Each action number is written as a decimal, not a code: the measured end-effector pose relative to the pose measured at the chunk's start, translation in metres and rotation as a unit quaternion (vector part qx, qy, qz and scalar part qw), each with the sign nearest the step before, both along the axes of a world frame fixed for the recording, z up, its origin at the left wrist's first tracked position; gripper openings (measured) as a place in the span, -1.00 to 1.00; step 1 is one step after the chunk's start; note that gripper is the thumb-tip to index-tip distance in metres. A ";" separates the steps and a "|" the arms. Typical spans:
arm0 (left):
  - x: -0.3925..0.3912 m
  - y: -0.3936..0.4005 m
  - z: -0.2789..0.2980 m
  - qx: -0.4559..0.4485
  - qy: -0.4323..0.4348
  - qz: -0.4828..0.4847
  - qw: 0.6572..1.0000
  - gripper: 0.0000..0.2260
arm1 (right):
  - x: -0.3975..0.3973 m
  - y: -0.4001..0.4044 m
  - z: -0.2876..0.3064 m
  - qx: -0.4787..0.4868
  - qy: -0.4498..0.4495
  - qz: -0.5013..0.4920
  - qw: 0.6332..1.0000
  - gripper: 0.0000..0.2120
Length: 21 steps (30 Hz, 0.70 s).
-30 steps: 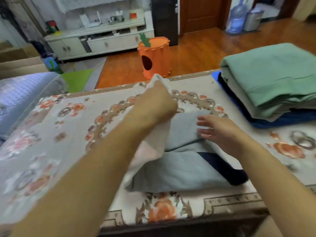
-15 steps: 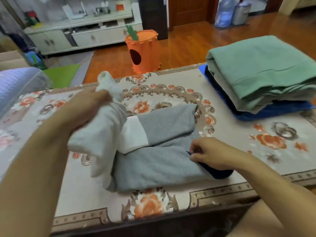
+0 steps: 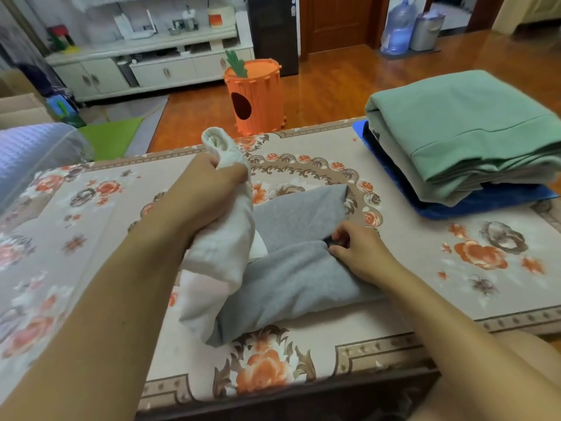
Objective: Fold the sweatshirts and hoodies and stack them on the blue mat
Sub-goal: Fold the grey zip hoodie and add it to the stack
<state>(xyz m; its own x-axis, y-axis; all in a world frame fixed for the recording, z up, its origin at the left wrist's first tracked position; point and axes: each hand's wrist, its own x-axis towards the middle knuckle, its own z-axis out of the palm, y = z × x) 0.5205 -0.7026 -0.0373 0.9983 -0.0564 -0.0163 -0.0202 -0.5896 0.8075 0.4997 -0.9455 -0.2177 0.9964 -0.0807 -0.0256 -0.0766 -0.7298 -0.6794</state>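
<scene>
The grey sweatshirt (image 3: 291,268) is lying half-folded on the tabletop (image 3: 455,287). The left hand (image 3: 206,192) is gripping its white sleeve (image 3: 224,253); the right hand (image 3: 358,250) is pinching the fold's edge. Being soft, limp and light, it is best taken at cuffs and folded edges.

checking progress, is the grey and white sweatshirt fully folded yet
Partly folded: left hand holds its white sleeve up off the grey and white sweatshirt.
</scene>
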 end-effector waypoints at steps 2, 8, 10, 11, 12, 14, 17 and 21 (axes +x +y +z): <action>0.006 -0.025 -0.004 -0.027 -0.001 -0.016 1.000 -0.80 | 0.000 -0.003 0.002 0.030 0.010 -0.012 0.999 -0.85; 0.012 -0.123 -0.091 0.085 0.135 -0.048 0.986 -0.30 | -0.003 -0.018 0.005 0.191 0.048 -0.059 0.979 -0.91; 0.000 -0.138 -0.128 0.151 0.149 -0.050 0.976 -0.30 | -0.006 -0.039 0.007 0.272 0.065 -0.142 0.949 -0.84; -0.004 -0.144 -0.139 0.170 0.137 -0.047 0.975 -0.33 | -0.008 -0.051 0.010 0.271 0.063 -0.179 0.944 -0.80; -0.003 -0.148 -0.147 0.170 0.130 -0.046 0.976 -0.35 | -0.010 -0.061 0.013 0.256 0.059 -0.203 0.943 -0.79; -0.002 -0.152 -0.148 0.118 0.163 -0.059 0.978 -0.38 | -0.013 -0.067 0.024 0.254 0.057 -0.206 0.943 -0.82; -0.004 -0.126 -0.137 -0.109 0.259 -0.121 0.952 -0.59 | -0.013 -0.052 0.044 0.223 0.020 -0.177 0.958 -0.87; -0.027 -0.055 -0.115 -0.190 0.198 -0.172 0.946 -0.61 | -0.017 -0.007 0.061 0.121 0.066 -0.054 0.989 -0.74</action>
<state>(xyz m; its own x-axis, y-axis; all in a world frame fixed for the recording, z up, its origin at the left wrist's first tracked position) 0.4935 -0.7581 -0.1525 0.8393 -0.4544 -0.2985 0.1900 -0.2692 0.9442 0.4827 -0.9527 -0.1563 0.9691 -0.1617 -0.1861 -0.2444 -0.5298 -0.8122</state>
